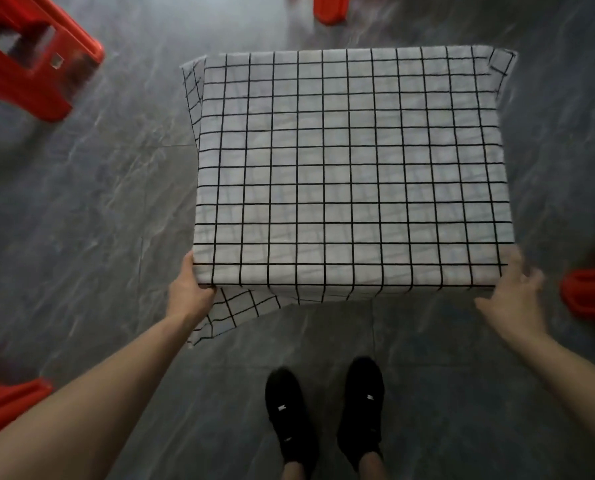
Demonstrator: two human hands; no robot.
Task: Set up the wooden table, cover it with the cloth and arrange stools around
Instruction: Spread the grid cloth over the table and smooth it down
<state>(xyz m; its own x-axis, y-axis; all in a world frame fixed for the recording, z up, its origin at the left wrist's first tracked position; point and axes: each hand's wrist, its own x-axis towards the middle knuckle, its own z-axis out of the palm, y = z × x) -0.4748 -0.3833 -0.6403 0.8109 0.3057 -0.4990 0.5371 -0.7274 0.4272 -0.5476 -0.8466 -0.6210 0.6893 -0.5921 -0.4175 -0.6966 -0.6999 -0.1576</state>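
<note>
Left hand (190, 289) at the near left corner of the desk, thumb up along the side, fingers tucked under the edge and out of sight; it grips the white cloth with a black grid pattern (351, 168) there. Right hand (512, 296) at the near right corner, fingers spread and relaxed, blurred; it lies against or just beside the cloth edge, and whether it touches is not clear. It holds nothing that shows.

The cloth covers the whole top of the desk; none of the wood shows. The cloth lies flat and smooth on top and drops over all four edges. A loose flap hangs below the near left corner, slanting toward the floor. Smaller folds stick out at the far left and far right corners.

Two black shoes (323, 417) stand on the grey marbled floor tiles (98, 220) just before the near edge.

Red plastic stools around: one (29, 53) well off the far left corner, one (330, 6) beyond the far edge, one (590, 292) just beside the near right corner, one (5, 403) well off to the near left. All are cut by the frame.
</note>
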